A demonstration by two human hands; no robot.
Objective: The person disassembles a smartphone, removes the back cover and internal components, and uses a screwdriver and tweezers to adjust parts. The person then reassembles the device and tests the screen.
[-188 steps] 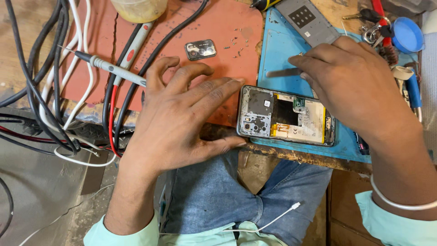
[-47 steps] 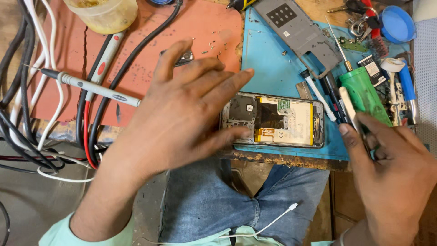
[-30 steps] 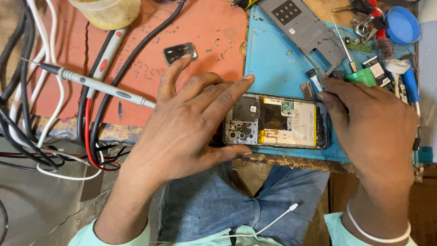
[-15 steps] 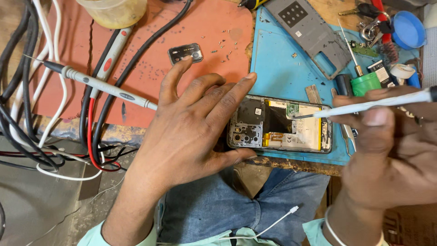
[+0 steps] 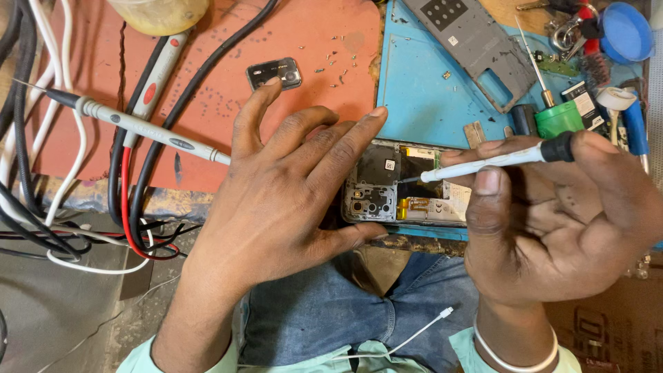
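Left hand [image 5: 276,200] flat, open on opened phone [image 5: 407,186]; right hand [image 5: 552,214] grips screwdriver [image 5: 494,160], tip in phone

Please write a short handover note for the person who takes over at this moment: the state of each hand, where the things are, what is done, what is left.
Left hand: open, fingers spread, steadying the opened phone at the blue mat's front edge.
Right hand: holds a thin screwdriver, tip over the phone's board.
Done: back cover off, grey inner plate set aside on the mat, small screws on the red mat.
Left: the work inside the phone; it lies open.
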